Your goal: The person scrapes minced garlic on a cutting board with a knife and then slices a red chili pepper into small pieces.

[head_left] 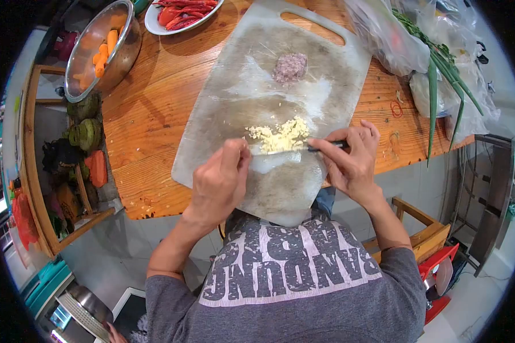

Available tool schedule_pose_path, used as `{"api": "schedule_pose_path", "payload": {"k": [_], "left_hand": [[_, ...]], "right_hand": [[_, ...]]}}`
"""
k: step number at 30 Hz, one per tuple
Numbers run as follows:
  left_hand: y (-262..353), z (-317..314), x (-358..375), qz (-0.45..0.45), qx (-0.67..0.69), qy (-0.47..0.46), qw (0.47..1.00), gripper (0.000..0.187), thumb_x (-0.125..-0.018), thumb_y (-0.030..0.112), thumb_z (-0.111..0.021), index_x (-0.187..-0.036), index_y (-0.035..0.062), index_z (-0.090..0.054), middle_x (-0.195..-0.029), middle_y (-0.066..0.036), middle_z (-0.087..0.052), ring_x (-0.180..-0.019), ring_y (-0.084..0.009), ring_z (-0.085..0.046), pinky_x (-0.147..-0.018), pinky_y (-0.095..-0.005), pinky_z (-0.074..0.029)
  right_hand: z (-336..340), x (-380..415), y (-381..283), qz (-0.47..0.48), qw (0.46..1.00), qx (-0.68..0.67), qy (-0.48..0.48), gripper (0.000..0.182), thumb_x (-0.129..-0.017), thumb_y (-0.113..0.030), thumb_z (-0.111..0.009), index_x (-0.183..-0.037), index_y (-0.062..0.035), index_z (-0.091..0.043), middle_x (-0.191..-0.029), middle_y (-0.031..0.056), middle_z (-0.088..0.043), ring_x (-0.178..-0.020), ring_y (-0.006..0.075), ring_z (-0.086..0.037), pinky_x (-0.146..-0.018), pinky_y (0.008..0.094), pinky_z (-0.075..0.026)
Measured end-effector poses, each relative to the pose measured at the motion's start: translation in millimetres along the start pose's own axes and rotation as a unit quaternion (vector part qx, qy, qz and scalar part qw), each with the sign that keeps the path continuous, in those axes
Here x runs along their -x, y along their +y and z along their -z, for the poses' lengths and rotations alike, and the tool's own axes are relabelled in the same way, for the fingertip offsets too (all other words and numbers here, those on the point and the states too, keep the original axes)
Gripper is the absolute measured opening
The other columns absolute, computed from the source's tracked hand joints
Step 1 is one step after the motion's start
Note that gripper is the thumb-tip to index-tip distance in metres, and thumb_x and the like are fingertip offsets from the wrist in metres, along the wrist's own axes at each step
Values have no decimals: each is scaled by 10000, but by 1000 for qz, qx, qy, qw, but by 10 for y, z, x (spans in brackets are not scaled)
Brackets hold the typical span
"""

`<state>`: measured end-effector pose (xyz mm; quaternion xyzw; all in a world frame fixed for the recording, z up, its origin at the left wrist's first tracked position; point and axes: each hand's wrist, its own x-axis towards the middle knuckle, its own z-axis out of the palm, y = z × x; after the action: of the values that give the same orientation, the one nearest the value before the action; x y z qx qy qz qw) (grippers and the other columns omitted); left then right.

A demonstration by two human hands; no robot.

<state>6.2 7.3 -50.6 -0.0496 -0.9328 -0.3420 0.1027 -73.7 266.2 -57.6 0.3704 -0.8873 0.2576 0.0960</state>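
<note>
My right hand (352,163) is closed around the dark handle of a knife (336,144), its index finger stretched along toward the blade. The thin blade lies sideways, low over the cutting board (212,134). At the blade's far end, my left hand (222,177) pinches the tip between thumb and fingers. A loose pile of finely chopped pale yellow garlic (283,134) lies along the blade, on the side away from me. Farther up the board sits a small mound of pinkish minced meat (290,67).
Upper left, a metal bowl (133,54) holds carrots, beside a white plate (180,28) of red chillies. Plastic bags (383,34) and green onions (440,63) lie at the right. A wooden stool (426,228) stands below the table (149,120). Another person's hand (115,334) shows lower left.
</note>
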Motion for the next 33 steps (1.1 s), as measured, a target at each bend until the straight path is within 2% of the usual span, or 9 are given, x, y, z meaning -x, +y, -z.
{"api": "schedule_pose_path", "payload": {"k": [2,8,12,17,19,22,28,30,33], "left_hand": [[-8,24,-120,-5,-41,-4,999,382,-827,-35,-755,-1103,32,-500,-887,-93,-722,-801,-230,-742,-691,-324,-575],[-41,200,-162,11,-19,48,999,414,-829,-42,-756,-1124,39,-476,-904,-106,-723,-866,-217,-756,-721,-307,-585],[-176,221,-169,52,-14,49,997,427,-835,-47,-748,-1137,38,-459,-894,-111,-713,-857,-220,-756,-729,-311,-593],[-152,191,-103,122,0,16,992,415,-839,-42,-740,-1140,33,-465,-886,-113,-702,-863,-240,-756,-731,-322,-597],[-114,137,-84,120,24,18,992,416,-837,-35,-743,-1141,35,-468,-886,-118,-701,-865,-249,-756,-728,-330,-596],[-21,28,-117,98,30,14,995,424,-832,-33,-748,-1143,36,-468,-891,-125,-702,-871,-250,-756,-728,-334,-596],[220,165,-219,52,94,2,994,438,-834,-70,-734,-1168,27,-467,-975,-146,-720,-941,-221,-747,-819,-327,-596],[277,307,-200,58,146,-4,988,437,-838,-82,-724,-1175,21,-465,-997,-155,-723,-969,-227,-739,-864,-334,-588],[160,386,-141,125,172,7,977,431,-843,-97,-712,-1176,14,-463,-1028,-154,-720,-1005,-227,-720,-911,-338,-571]], "right_hand": [[-13,-118,29,1,1000,6,23,347,-729,-122,-774,-1056,-237,-783,-906,-21,-609,-909,211,-537,-985,476,-340],[63,-372,-28,22,999,11,36,338,-732,-125,-773,-1048,-247,-782,-928,-16,-615,-936,218,-543,-1009,498,-337],[-127,-673,70,79,996,-8,46,317,-751,-120,-754,-1045,-239,-775,-956,-18,-626,-977,237,-548,-1048,520,-332],[-275,-868,239,138,990,-31,-5,296,-769,-106,-739,-1047,-199,-774,-993,9,-634,-998,257,-551,-1068,539,-337],[-247,-840,271,150,988,-43,-8,293,-767,-96,-741,-1046,-179,-782,-973,10,-632,-965,250,-558,-1055,529,-351],[-89,-737,390,129,990,-40,-39,312,-777,-109,-735,-1069,-210,-769,-992,5,-627,-1006,258,-546,-1089,516,-337],[362,-455,244,84,996,22,-6,345,-764,-120,-737,-1096,-205,-773,-971,6,-630,-917,246,-536,-899,430,-386],[386,-260,109,39,999,5,-18,361,-757,-122,-738,-1107,-205,-772,-959,7,-630,-890,239,-531,-839,404,-364],[299,-62,-29,9,999,-28,-34,387,-747,-122,-746,-1123,-209,-770,-938,0,-628,-859,224,-522,-805,384,-343]]}}
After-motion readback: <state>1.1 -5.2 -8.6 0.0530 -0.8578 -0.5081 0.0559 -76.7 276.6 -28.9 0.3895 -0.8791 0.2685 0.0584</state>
